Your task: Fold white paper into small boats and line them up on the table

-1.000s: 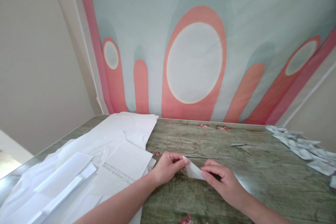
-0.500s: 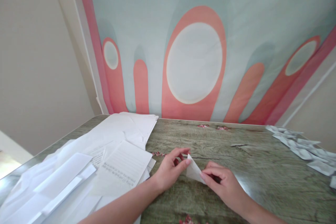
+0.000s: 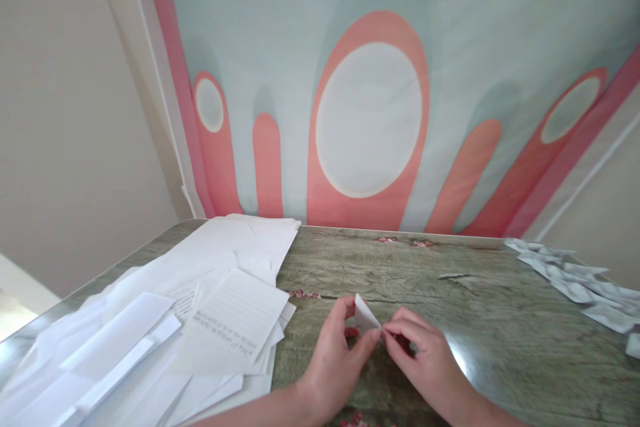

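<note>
A small folded piece of white paper [image 3: 366, 315] is held up between both hands above the wood-patterned table [image 3: 340, 267]. My left hand [image 3: 340, 360] grips its lower edge with the thumb in front and the fingers behind. The thumb and index finger of my right hand [image 3: 425, 357] pinch the paper's right corner, close to the left thumb. One pointed corner of the paper sticks up above the left fingers. Part of the paper is hidden behind my left thumb.
Loose white sheets [image 3: 200, 253] cover the table's left side, with a lined, written sheet [image 3: 245, 317] on top. Several folded white paper pieces [image 3: 575, 280] lie in a row at the right edge. A wall with a coral and pale blue pattern [image 3: 370, 213] stands behind the table.
My left hand has moved right and down, its thumb now near my right fingertips. The paper has tilted and shows less of its face.
</note>
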Available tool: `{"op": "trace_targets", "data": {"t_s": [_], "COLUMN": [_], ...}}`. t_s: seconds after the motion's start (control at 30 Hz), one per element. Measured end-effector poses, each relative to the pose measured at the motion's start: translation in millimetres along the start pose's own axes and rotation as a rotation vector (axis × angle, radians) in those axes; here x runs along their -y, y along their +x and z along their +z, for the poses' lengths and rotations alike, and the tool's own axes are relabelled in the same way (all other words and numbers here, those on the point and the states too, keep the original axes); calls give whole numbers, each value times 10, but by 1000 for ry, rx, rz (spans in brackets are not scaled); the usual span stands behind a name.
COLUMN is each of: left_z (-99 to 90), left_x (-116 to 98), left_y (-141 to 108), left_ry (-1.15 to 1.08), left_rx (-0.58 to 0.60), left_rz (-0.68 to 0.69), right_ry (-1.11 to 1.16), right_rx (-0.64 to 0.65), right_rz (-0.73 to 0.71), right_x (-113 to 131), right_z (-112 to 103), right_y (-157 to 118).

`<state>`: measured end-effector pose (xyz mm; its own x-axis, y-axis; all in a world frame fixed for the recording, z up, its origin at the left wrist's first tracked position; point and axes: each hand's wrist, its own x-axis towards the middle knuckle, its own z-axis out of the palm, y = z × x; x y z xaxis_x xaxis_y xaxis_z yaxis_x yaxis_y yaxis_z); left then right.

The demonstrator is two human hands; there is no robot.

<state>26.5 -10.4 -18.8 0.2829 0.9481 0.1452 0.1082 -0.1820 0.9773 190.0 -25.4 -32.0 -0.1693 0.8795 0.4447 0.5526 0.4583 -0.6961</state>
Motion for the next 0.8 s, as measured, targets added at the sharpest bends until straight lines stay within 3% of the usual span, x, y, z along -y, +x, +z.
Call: {"op": "trace_targets", "data": {"t_s": [0.37, 0.8], "left_z": [58, 56], "left_x": [-6, 46], "left_y": [-99, -76], "left_ry": [-52, -34], "left_rx": [-24, -11], "left_rz": [21, 43], "right_ry": [-59, -246], "right_rx": [-28, 39], "right_rz": [-16, -140], "right_x": [48, 80], "right_z": [45, 106], "right_y": [-10, -66]}}
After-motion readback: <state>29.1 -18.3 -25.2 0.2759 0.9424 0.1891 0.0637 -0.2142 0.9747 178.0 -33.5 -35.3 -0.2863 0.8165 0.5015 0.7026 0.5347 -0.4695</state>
